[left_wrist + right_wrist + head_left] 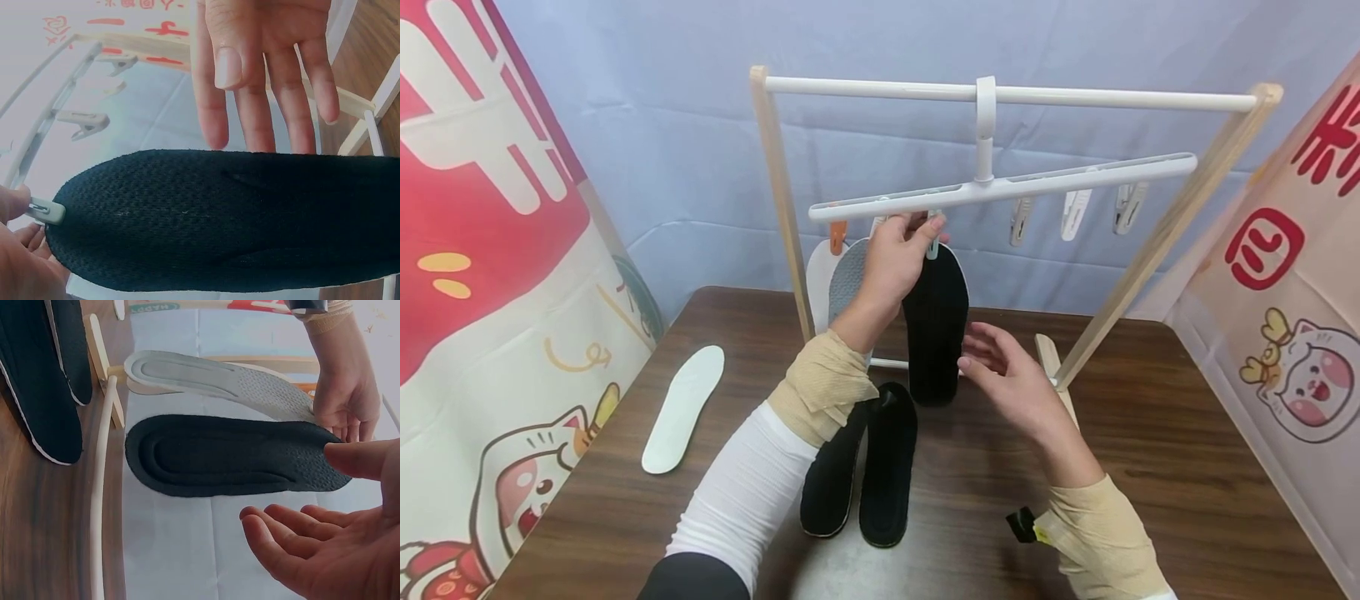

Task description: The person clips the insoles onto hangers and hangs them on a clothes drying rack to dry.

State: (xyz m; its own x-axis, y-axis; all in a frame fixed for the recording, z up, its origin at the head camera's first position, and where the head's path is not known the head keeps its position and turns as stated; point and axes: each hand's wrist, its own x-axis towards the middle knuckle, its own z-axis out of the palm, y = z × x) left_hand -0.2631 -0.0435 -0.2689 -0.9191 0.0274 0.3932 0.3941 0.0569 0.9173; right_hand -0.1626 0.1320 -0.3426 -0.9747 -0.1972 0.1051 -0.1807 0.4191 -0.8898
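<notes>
A black insole hangs upright from a pale clip on a white hanger. My left hand pinches that clip between thumb and fingers, at the insole's top end. Beside the insole's lower right edge is my right hand, fingers extended and holding nothing. A grey insole hangs to the left, partly behind my left hand. Farther left an orange clip holds a white insole, mostly hidden behind the grey one.
Two black insoles lie on the brown table below my left forearm. A loose white insole lies at left. Several clips dangle on the hanger's right half. The hanger hooks over the rack's white bar; wooden legs stand either side.
</notes>
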